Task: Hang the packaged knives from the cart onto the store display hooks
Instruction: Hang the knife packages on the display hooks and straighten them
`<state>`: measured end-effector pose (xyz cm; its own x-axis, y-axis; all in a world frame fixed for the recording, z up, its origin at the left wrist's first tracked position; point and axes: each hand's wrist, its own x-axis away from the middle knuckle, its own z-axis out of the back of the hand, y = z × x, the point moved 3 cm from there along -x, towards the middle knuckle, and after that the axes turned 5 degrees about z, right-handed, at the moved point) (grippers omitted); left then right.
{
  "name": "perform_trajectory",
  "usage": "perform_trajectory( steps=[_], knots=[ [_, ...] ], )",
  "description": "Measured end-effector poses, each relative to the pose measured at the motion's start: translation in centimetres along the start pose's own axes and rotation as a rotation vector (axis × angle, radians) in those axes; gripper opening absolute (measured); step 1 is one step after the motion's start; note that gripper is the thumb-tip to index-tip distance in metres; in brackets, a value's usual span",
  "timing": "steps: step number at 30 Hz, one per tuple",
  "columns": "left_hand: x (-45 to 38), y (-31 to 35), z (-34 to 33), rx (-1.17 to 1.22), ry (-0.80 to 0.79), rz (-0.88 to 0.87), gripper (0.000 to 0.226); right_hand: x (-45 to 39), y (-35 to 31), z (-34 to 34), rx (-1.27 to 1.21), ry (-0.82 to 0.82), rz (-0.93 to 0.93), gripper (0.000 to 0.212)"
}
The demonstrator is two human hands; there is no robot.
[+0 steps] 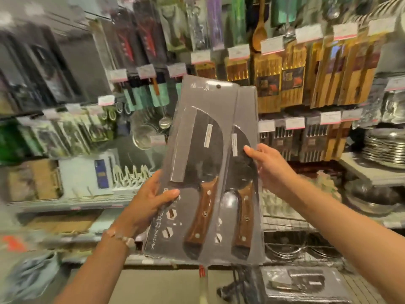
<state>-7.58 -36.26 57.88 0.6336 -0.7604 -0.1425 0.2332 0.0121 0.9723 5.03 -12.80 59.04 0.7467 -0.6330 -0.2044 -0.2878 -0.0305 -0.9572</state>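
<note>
Our left hand [151, 200] pinches the lower left edge of the front grey card-and-clear-blister cleaver pack [197, 163], thumb laid across the face and fingers [173, 192] curled behind. Our right hand [266, 165] grips the right edge of the second, matching grey cleaver pack [245, 137], which sits just behind the first and overlaps it, thumb on the front. Both packs are held upright in mid-air in front of the shelves, touching each other and touching no hook.

We judge the task to be mid-way at best for these two: they are lifted and facing the display, yet neither is hung. The small round hang hole [218, 86] at the top of the front pack is free. More grey packaged knives [304, 279] lie low at the right, probably on the cart, so further packs appear to be waiting. Which hook is meant we cannot tell; the wall is blurred.

The packs are stiff, flat and glossy, the plastic moulded over a broad dark steel blade and a brown riveted wooden handle [201, 211]. Behind them hang rows of bamboo-coloured packets [328, 69] under white price tags [272, 45], a wooden spoon [259, 29], and stacked shiny metal plates [385, 148] on the right shelf.
</note>
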Motion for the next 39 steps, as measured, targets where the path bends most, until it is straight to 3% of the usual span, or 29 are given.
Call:
perform_trajectory(
  steps=[7, 12, 15, 18, 24, 26, 29, 32, 36, 39],
  knots=[
    [4.0, 2.1, 15.3, -0.027, 0.080, -0.002, 0.059, -0.9, -0.3, -17.1, -0.111, -0.113, 0.044, 0.034],
    [6.6, 2.1, 24.0, -0.061, 0.177, 0.007, 0.063, -2.2, 0.3, -27.5, -0.168, -0.227, 0.090, 0.017],
    [7.1, 1.4, 28.2, -0.008, 0.269, -0.020, 0.053, -3.5, 0.8, -32.3, -0.166, -0.272, 0.127, 0.016],
    [6.9, 0.1, 32.2, 0.061, 0.348, -0.043, 0.054, -5.3, 1.6, -36.0, -0.144, -0.311, 0.134, 0.031],
    [3.5, -2.3, 40.3, 0.183, 0.457, -0.113, 0.099, -10.8, 3.1, -41.8, -0.096, -0.329, 0.193, 0.065],
    [1.5, -2.5, 42.7, 0.161, 0.488, -0.165, 0.106, -13.7, 3.8, -43.4, -0.075, -0.311, 0.199, 0.060],
    [-2.3, -2.1, 46.3, 0.122, 0.524, -0.232, 0.092, -18.7, 4.1, -45.7, -0.072, -0.304, 0.221, 0.022],
    [-6.1, -1.7, 49.8, 0.107, 0.541, -0.296, 0.067, -23.6, 4.1, -47.8, -0.077, -0.285, 0.215, 0.028],
    [-10.0, -2.8, 55.6, 0.105, 0.536, -0.284, 0.091, -29.0, 4.1, -51.0, -0.087, -0.281, 0.232, 0.018],
    [-12.9, -2.8, 59.2, 0.089, 0.529, -0.281, 0.063, -32.4, 4.7, -53.6, -0.099, -0.277, 0.242, 0.005]
  ],
)
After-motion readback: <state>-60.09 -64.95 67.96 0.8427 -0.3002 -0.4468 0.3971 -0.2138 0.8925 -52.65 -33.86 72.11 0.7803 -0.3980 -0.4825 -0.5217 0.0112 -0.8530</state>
